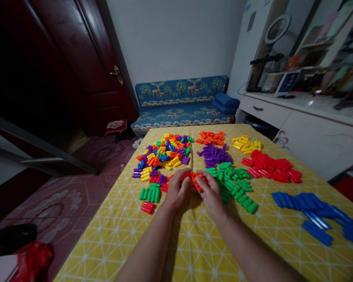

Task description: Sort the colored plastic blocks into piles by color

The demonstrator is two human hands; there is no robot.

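Note:
Over the middle of the table, my left hand [178, 188] is closed on a red plastic building block [186, 175], partly covered by its fingers. Close beside it, my right hand [212, 192] pinches an orange plastic building block [197, 182]. The two blocks are side by side; whether they are joined I cannot tell. Left of my hands lies a mixed heap of coloured blocks [167, 150], with a green row [150, 194] and a red piece [147, 207] nearer me. A green pile [232, 182] lies right beside my right hand, and a purple pile [214, 155] is beyond it.
An orange pile [211, 137] and a yellow pile [246, 144] lie towards the far edge. Red [272, 166] and blue [314, 209] piles are on the right. The table [129, 243] has a yellow patterned cloth. A blue sofa [179, 113] stands behind, a white dresser [306, 121] to the right.

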